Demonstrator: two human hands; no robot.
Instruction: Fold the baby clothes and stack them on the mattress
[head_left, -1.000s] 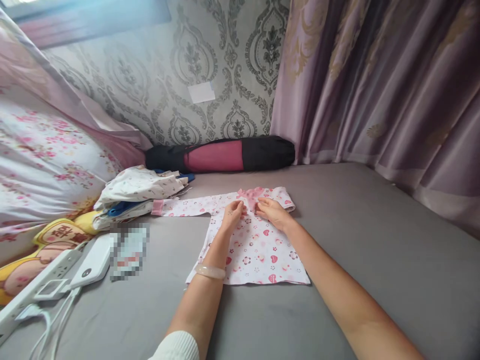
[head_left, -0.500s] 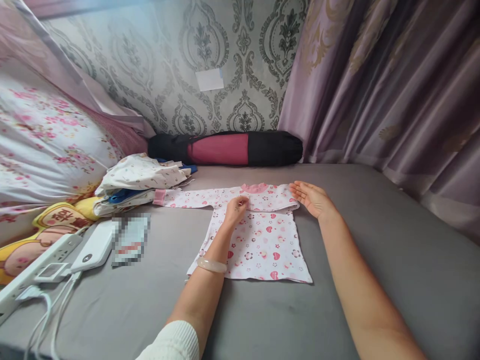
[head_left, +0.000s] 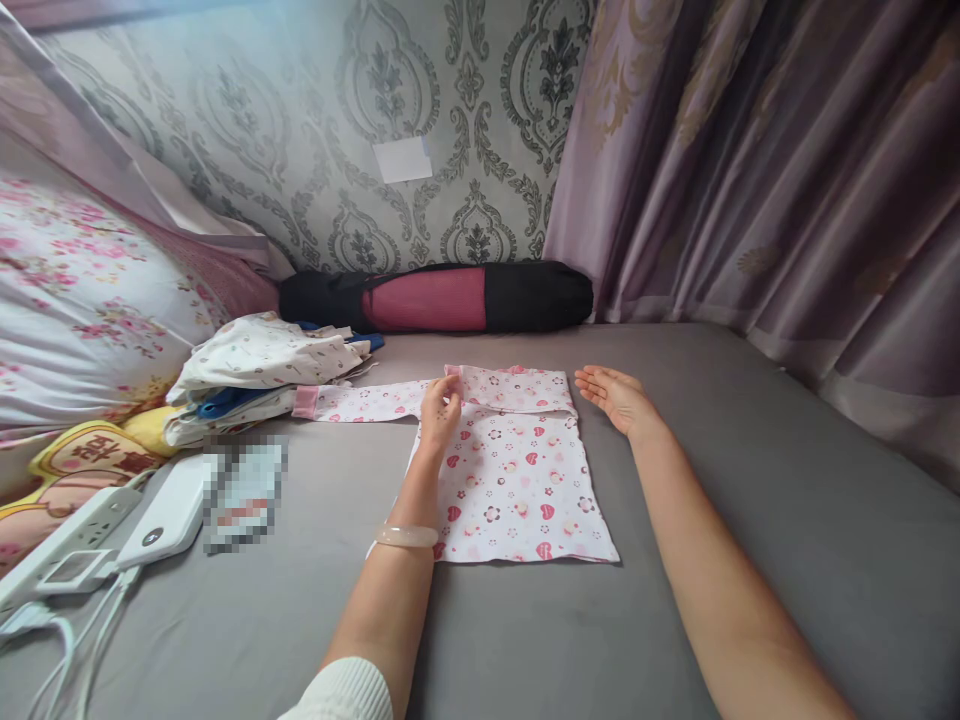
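Note:
A white long-sleeved shirt (head_left: 510,485) with pink hearts and flowers lies flat on the grey bed sheet. Its left sleeve, ending in a pink cuff (head_left: 305,401), stretches out to the left. The other sleeve (head_left: 517,392) is folded across the top and covers most of the pink collar. At that sleeve's cuff end, my left hand (head_left: 441,408) has its fingers closed on the fabric. My right hand (head_left: 613,397) is open, fingers extended, just right of the shirt's folded shoulder edge and holding nothing.
Folded clothes (head_left: 262,355) are piled at the left, beside a yellow cushion (head_left: 97,450). Nearer me are a white power strip (head_left: 82,530), a white power bank (head_left: 169,510) with cables, and a pixelated packet (head_left: 247,490). A black-and-red long bag (head_left: 427,298) lies along the wall.
My left hand has moved left, drawing the folded sleeve across the collar. My right hand stays open near the shoulder, now slightly apart from the shirt. The view has shifted slightly right.

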